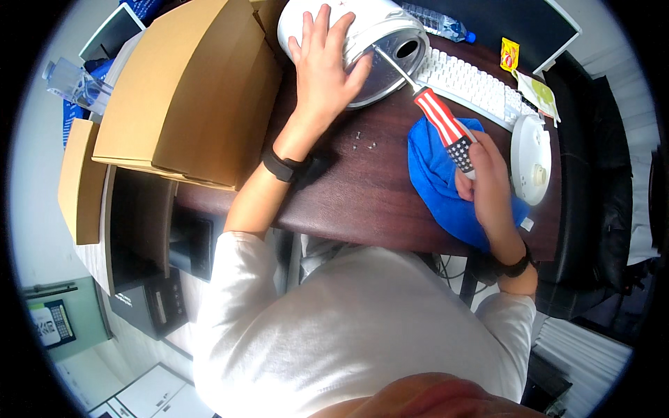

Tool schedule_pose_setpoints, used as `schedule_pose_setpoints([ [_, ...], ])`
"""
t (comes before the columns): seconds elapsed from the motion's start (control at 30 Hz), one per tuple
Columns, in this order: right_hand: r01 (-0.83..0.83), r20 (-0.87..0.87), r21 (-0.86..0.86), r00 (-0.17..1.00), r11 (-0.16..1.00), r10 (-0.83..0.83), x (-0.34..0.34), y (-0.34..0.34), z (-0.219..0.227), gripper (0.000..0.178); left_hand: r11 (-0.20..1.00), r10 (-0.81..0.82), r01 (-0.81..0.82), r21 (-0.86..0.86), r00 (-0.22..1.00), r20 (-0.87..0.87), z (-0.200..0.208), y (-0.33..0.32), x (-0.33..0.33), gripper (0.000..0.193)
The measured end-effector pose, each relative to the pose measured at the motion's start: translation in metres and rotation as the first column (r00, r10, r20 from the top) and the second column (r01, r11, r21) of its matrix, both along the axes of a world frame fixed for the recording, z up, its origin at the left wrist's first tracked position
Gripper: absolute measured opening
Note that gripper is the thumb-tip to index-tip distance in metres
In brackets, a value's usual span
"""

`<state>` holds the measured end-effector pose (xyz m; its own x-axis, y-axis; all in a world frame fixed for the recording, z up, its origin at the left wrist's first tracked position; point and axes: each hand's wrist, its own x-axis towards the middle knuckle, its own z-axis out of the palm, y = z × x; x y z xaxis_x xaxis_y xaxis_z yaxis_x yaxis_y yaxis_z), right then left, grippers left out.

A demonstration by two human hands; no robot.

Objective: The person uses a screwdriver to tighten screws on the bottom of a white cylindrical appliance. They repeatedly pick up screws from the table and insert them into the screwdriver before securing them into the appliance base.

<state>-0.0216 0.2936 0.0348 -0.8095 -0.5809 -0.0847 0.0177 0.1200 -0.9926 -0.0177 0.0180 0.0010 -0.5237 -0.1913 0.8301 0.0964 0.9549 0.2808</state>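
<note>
A white round appliance (pixel 380 21) lies on its side at the far middle of the desk, its grey, rimmed base turned toward me and to the right. My left hand (pixel 324 66) rests on its white side with the fingers spread. In my right hand (pixel 488 177) is a screwdriver (pixel 444 125) with a red, white and blue stars-and-stripes handle. Its metal shaft points up and left, and the tip meets the rim area of the base; what it touches is too small to tell. Several small screws (pixel 364 143) lie loose on the desk below the appliance.
A blue cloth (pixel 435 171) lies beneath my right hand, beside a round white cover (pixel 531 160). Behind are a white keyboard (pixel 474 83), a plastic bottle (pixel 442 24), a yellow packet (pixel 509 54) and a monitor (pixel 516 24). A large cardboard box (pixel 188 90) stands at the left.
</note>
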Motion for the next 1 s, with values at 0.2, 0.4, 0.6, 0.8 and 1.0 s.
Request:
schedule_pose_setpoints([
  [0.2,0.141,-0.077,-0.014,0.987,0.99,-0.142,-0.007,0.006,0.003,0.032,0.993,0.116,-0.117,0.024,0.993,0.035,-0.003,0.015,-0.007,0.06],
  [0.4,0.127,0.12,-0.168,0.987,0.978,-0.107,-0.034,0.012,-0.011,0.036,0.99,0.14,-0.141,0.018,0.989,0.042,-0.002,0.019,-0.007,0.061],
  [0.6,0.172,0.265,-0.186,0.957,0.967,-0.119,-0.025,0.006,0.001,0.028,0.99,0.115,-0.118,-0.077,0.992,-0.043,-0.002,0.016,-0.009,0.059],
  [0.8,0.092,-0.168,-0.061,0.981,0.994,-0.101,-0.014,0.014,-0.008,0.015,0.989,0.106,-0.11,-0.097,0.993,-0.051,-0.002,0.018,-0.009,0.056],
  [1.0,0.134,-0.075,-0.056,0.988,0.989,-0.138,-0.023,0.015,-0.002,0.032,0.994,0.087,-0.091,-0.067,0.995,-0.051,0.0,0.02,-0.009,0.057],
])
